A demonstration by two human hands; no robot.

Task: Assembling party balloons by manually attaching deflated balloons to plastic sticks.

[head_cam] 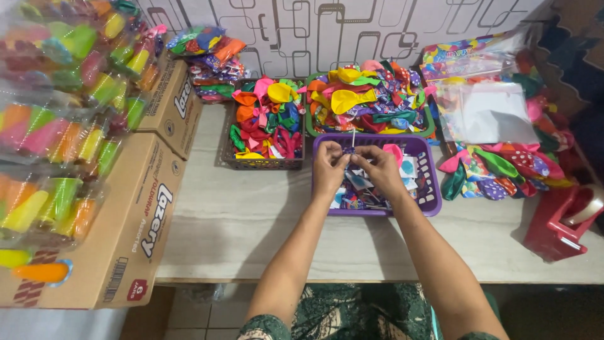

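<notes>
My left hand (328, 169) and my right hand (379, 170) meet over a purple plastic basket (431, 200). Between their fingertips they pinch a small item with a thin white stick (353, 140) poking up; what it is I cannot tell. The basket holds small printed cards, sticks and a pink balloon (395, 152). Both hands hover above the basket's contents, fingers curled inward.
Behind the purple basket stand a dark basket (264, 162) and a green basket (371, 132), both heaped with coloured balloons. Cardboard boxes (126, 233) with packed bright cups fill the left. Bagged balloons (503, 165) and a red tape dispenser (560, 220) lie right.
</notes>
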